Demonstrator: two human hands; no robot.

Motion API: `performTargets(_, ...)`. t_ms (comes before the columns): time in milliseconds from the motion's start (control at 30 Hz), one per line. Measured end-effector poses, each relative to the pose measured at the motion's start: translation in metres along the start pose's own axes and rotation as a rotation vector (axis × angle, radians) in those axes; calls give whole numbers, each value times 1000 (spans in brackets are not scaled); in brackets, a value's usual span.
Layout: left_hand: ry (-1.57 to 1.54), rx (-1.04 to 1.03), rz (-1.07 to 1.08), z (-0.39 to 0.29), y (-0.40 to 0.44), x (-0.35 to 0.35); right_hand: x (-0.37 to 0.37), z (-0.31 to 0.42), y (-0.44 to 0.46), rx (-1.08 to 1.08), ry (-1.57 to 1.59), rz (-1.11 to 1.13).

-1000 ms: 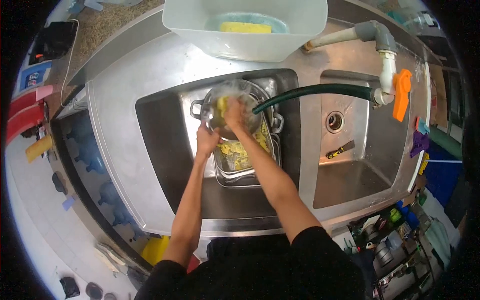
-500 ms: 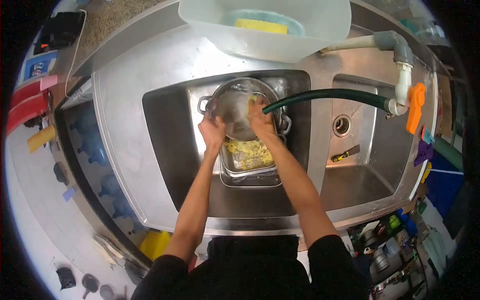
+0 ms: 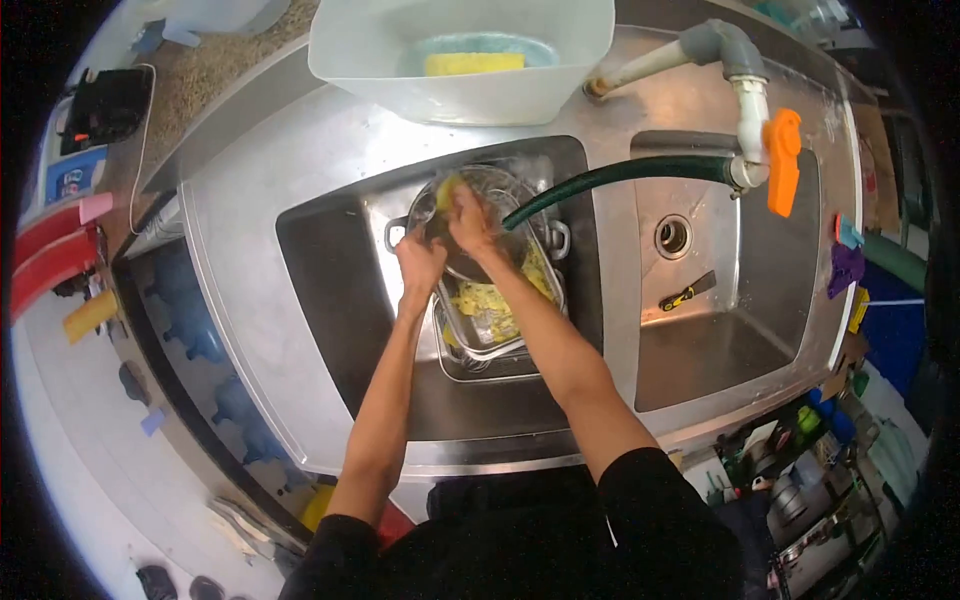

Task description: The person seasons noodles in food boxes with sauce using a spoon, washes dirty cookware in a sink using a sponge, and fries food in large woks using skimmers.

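Note:
In the left sink basin, my right hand (image 3: 470,222) is closed on a yellow sponge (image 3: 449,190) over a round metal pot (image 3: 490,180) with side handles. My left hand (image 3: 420,258) grips a shiny metal item at the pot's left side; its shape is blurred, and I cannot make out what it is. Below the pot lies a rectangular metal tray (image 3: 476,345) with yellow scraps (image 3: 485,302) in it, partly under my right forearm. The end of a dark green hose (image 3: 620,172) hangs over the pot, close to my right hand.
A whitish plastic bin (image 3: 470,98) with a yellow block inside stands behind the basin. The right basin (image 3: 700,360) holds a scraper (image 3: 688,291) near its drain. White and grey pipe with an orange valve handle (image 3: 784,165) rises at the back right.
My right hand with the sponge has moved left across the pot, nearer my left hand. The tray now sits tilted. The whole view has shifted slightly.

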State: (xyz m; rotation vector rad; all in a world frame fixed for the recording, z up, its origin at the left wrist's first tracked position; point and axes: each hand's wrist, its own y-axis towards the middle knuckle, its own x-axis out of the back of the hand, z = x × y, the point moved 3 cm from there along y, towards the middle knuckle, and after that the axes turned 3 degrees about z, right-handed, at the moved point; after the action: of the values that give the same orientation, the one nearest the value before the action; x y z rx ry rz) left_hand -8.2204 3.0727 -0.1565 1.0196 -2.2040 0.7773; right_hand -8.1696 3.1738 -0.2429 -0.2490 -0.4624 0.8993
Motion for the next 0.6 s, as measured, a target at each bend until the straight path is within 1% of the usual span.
performTargets(33,45,43,-15,1,0,-1,-8,9,-5,91,121,13)
performTargets(67,32,73,-30,1,-5,-1,-13,9,-10,27,179,205)
performTargets(133,-195,169,-127,26,-17,-9,-3,30,-33,-111,279,598)
performTargets(200,-211,106,-221,26,-29,-10,21,42,-55,-61,-353,637)
performTargets(233,-221,78,-269,22,-35,-8,31,37,-57,-25,-496,612)
performTargets(267,-157,107,-234,19,-32,-7,42,34,-59,7,-638,585)
performTargets(333,-20,171,-158,11,-30,5,46,10,-57,75,-558,466)
performTargets(367,9,187,-110,11,-27,5,24,-17,-48,183,-181,232)
performTargets(467,-25,135,-96,9,-29,1,-19,-3,-41,-91,142,125)
performTargets(500,-178,178,-106,7,-28,-3,-13,15,-42,-125,65,168)
performTargets(600,-623,290,-79,51,-19,-17,-18,2,-47,-342,48,443)
